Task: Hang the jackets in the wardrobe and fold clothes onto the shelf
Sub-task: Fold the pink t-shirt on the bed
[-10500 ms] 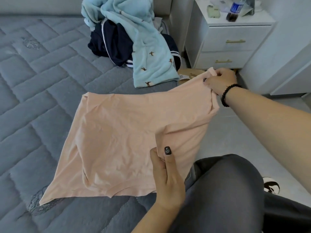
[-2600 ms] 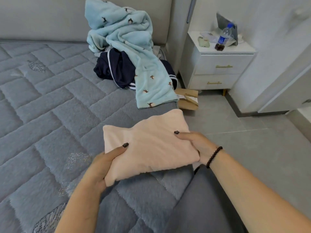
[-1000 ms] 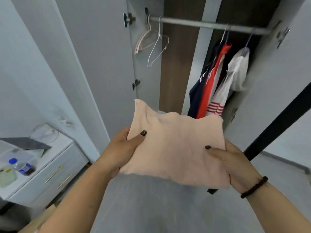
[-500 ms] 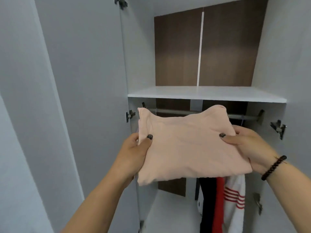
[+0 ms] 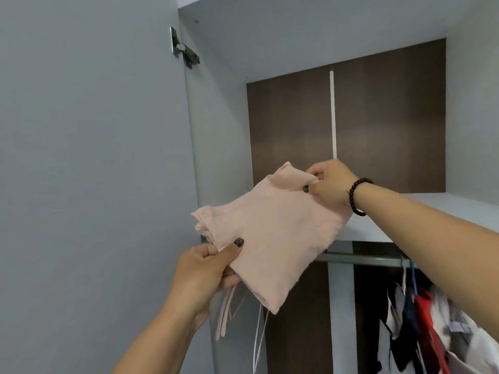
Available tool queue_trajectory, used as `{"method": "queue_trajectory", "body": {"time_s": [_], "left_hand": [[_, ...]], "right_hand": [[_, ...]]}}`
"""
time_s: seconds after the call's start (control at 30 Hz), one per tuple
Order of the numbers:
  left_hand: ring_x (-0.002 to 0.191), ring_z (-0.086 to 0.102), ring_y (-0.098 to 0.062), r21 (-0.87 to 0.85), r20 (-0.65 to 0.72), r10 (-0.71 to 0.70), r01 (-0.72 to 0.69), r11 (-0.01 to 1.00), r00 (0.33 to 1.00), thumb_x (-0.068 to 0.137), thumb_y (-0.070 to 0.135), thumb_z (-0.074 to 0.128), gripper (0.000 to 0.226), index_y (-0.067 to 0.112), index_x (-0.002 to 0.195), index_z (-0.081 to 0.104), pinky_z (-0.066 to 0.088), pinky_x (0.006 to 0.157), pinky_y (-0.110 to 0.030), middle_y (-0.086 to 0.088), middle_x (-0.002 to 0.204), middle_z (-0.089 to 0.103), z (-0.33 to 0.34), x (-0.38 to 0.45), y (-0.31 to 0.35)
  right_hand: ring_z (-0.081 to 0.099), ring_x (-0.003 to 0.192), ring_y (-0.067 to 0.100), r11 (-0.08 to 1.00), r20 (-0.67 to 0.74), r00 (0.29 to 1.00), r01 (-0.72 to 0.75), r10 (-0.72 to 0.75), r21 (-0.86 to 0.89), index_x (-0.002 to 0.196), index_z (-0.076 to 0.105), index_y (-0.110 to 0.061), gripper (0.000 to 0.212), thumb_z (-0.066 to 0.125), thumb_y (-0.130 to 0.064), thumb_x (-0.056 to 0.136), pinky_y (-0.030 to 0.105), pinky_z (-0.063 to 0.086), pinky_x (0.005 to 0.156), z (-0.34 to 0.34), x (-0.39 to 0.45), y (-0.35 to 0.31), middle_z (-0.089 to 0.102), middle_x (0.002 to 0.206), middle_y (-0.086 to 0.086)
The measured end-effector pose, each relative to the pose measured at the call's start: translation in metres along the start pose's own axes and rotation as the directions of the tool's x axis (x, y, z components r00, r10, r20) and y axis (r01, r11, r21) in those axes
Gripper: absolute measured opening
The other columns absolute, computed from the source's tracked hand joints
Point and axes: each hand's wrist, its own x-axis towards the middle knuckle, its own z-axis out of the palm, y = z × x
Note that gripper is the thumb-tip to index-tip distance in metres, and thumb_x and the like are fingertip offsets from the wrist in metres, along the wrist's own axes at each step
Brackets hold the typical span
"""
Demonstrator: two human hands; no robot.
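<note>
The folded peach top (image 5: 272, 238) is held tilted over the near edge of the white shelf (image 5: 421, 211), not yet laid flat. Its near corner is pinched by the left hand (image 5: 208, 268), its far corner by the right hand (image 5: 330, 184). The soft, thin cloth sags. Jackets (image 5: 432, 327) are hung on the metal rail (image 5: 361, 259) already.

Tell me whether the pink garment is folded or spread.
Folded: the pink garment is a compact layered bundle, gripped by the left hand and right hand.
</note>
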Motion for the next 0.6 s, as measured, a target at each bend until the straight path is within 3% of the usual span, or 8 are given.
{"method": "queue_trajectory", "body": {"time_s": [0.07,0.23,0.4,0.5,0.6], "left_hand": [[0.06,0.062,-0.019,-0.057,-0.041,0.001,-0.004,0.998,0.999,0.083,0.014,0.074,0.022,-0.006,0.08,0.066,0.052,0.05,-0.019,-0.021,0.073,0.065,0.007,0.027,-0.003],[0.076,0.057,-0.028,-0.129,-0.093,-0.052,0.039,0.991,0.994,0.083,0.009,0.073,0.018,-0.003,0.09,0.061,0.057,0.056,-0.023,-0.024,0.083,0.059,0.021,0.11,-0.011],[0.054,0.064,-0.022,-0.056,-0.245,-0.062,0.05,0.997,0.968,0.081,0.006,0.075,0.02,-0.003,0.087,0.059,0.056,0.052,-0.023,-0.019,0.064,0.066,0.027,0.156,-0.022],[0.052,0.066,-0.023,0.163,-0.256,-0.061,0.106,0.981,0.965,0.082,0.014,0.075,0.023,0.0,0.087,0.057,0.052,0.057,-0.031,-0.011,0.065,0.072,0.027,0.168,-0.029],[0.053,0.062,-0.01,0.567,-0.346,0.236,0.002,0.824,0.908,0.079,0.025,0.076,0.02,0.016,0.08,0.058,0.052,0.062,-0.032,0.009,0.061,0.069,0.024,0.169,-0.031]], "right_hand": [[0.063,0.088,0.02,0.998,0.02,0.999,0.04,-0.039,-0.038,0.081,0.069,-0.018,0.012,0.07,-0.006,0.078,0.027,0.047,0.072,0.014,0.038,0.001,0.069,0.088,0.002],[0.06,0.087,0.018,0.992,0.113,0.99,0.089,-0.079,-0.087,0.08,0.069,-0.021,0.016,0.069,-0.005,0.079,0.025,0.044,0.072,0.055,0.144,0.018,0.065,0.085,-0.002],[0.062,0.093,0.02,0.994,0.193,0.978,0.096,-0.083,-0.058,0.09,0.073,-0.014,0.013,0.068,-0.007,0.08,0.028,0.049,0.079,0.106,0.209,0.048,0.068,0.093,0.001],[0.061,0.093,0.019,0.994,0.238,0.967,0.101,-0.087,-0.05,0.092,0.071,-0.016,0.013,0.069,-0.01,0.08,0.024,0.047,0.078,0.142,0.228,0.068,0.067,0.095,0.002],[0.058,0.101,0.021,0.988,0.317,0.947,0.093,-0.051,-0.12,0.106,0.063,-0.019,0.021,0.065,-0.015,0.085,0.024,0.044,0.083,0.171,0.242,0.083,0.063,0.109,0.004]]}}
